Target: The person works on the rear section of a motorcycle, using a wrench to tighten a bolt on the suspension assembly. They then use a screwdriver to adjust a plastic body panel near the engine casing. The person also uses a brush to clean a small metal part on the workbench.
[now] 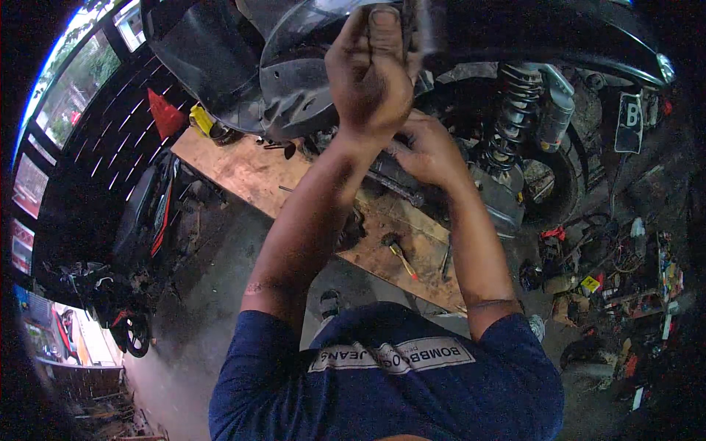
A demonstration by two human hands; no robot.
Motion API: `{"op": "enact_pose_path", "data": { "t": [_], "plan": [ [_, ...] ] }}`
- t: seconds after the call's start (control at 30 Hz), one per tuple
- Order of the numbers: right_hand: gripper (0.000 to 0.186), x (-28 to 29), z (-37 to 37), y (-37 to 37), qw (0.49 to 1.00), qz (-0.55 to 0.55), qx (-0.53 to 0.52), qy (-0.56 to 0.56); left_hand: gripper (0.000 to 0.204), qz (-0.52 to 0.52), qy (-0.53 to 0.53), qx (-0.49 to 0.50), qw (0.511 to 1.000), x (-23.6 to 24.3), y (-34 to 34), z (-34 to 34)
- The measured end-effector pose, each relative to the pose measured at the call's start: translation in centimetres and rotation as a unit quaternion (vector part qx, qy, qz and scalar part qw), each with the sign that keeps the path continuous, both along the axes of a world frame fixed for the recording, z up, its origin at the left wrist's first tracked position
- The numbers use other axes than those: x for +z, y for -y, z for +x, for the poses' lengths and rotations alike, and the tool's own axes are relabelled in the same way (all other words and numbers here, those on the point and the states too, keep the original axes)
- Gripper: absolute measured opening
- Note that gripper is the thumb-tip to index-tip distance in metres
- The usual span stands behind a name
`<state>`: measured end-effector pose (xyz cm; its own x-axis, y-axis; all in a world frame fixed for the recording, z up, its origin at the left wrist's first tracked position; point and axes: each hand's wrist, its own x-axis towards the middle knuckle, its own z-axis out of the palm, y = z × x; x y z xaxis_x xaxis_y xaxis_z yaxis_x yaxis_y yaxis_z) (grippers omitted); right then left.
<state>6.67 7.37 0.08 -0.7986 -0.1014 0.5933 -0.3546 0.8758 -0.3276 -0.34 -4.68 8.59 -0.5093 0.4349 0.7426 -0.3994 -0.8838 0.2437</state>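
A dark scooter (309,81) with its lower side uncovered stands in front of me. My left hand (371,84) is raised against its body, closed with the thumb up around a blurred, greyish upright thing I cannot make out. Lower and to the right, my right hand (430,151) reaches in beside the engine, its fingers curled and partly hidden behind my left wrist. What it grips does not show. Just below it a dark bar with a rounded end (397,188) sticks out. A coil-spring shock absorber (515,103) is to the right of my hands.
Under the scooter lies a worn wooden board (235,169), bearing a brush with a yellow handle (402,262). Cluttered parts and a yellow box (590,284) are at the right. Another motorbike (151,213) stands at the left, near a red cloth-like piece (165,115).
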Motion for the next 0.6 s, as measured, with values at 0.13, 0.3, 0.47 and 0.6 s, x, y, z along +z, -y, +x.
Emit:
{"op": "enact_pose_path", "data": {
  "t": [0.13,0.3,0.47,0.6],
  "plan": [
    [0.044,-0.6,-0.3,-0.3,1.000,-0.003,-0.001,-0.021,0.030,-0.025,-0.104,0.387,0.916,-1.3,-1.0,0.5],
    [0.042,-0.4,-0.1,-0.2,1.000,-0.010,-0.002,-0.017,0.029,-0.076,-0.102,0.364,0.923,1.3,0.2,2.2],
    [0.042,-0.4,-0.1,-0.1,0.999,-0.020,0.008,-0.033,0.034,0.078,-0.020,-0.025,0.996,-1.4,-1.5,-2.1],
    [0.042,-0.4,-0.1,-0.2,0.999,-0.038,0.014,-0.018,0.029,-0.087,-0.047,0.208,0.973,-0.1,-0.7,0.2]
  ]
}}
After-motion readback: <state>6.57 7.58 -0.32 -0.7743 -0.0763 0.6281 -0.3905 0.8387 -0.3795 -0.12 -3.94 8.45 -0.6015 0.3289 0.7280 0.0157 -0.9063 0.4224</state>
